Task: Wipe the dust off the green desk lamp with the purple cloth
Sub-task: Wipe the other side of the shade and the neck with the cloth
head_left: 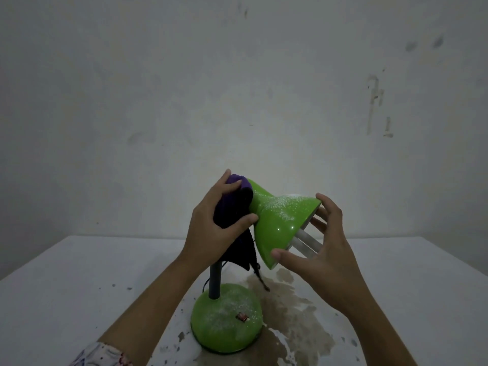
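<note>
While the green desk lamp (280,223) stands on the white tabletop (79,281), its cone-shaped shade tilts so the long axis runs from the narrow neck at upper left down to the open mouth at lower right, where a white bulb (307,243) sticks out. White dust speckles the top of the shade and the round base (227,319). The left hand (214,228) grips the purple cloth (237,223), bunched against the narrow end of the shade, with the cloth's tail hanging beside the dark upright stem (215,281). The right hand (320,249) has fingers spread, thumb and fingertips touching the shade's rim. A brownish stain (293,313) marks the tabletop beside the base.
</note>
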Tool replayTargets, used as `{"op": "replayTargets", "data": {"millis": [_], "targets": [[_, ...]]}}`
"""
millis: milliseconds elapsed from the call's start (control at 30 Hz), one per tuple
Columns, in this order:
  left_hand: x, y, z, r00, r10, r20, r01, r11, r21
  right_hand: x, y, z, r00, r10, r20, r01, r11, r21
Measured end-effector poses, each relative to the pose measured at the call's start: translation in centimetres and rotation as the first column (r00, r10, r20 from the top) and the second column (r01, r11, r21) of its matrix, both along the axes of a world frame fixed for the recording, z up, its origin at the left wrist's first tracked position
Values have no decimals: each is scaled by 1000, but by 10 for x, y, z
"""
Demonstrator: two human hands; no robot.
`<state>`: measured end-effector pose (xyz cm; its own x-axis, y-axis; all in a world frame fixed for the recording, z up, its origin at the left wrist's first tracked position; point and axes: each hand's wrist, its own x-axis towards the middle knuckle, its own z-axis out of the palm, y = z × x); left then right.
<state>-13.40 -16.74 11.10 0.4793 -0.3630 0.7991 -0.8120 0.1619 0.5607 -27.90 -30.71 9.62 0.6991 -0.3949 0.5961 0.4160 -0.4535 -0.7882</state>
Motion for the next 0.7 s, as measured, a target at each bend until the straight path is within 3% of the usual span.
{"op": "replayTargets", "data": {"millis": [167, 533, 700], "targets": [[5, 2, 4, 1000, 6, 13, -6, 1000, -15, 3, -1, -3, 1000, 2, 16, -2, 1000, 7], [5, 17, 15, 919, 339, 201, -301, 932, -200, 1, 4, -1, 1000, -15, 2, 15, 1000, -24], [2, 19, 35, 813, 350, 465, -373, 927, -47, 1, 4, -2, 1000, -20, 0, 20, 999, -40]]}}
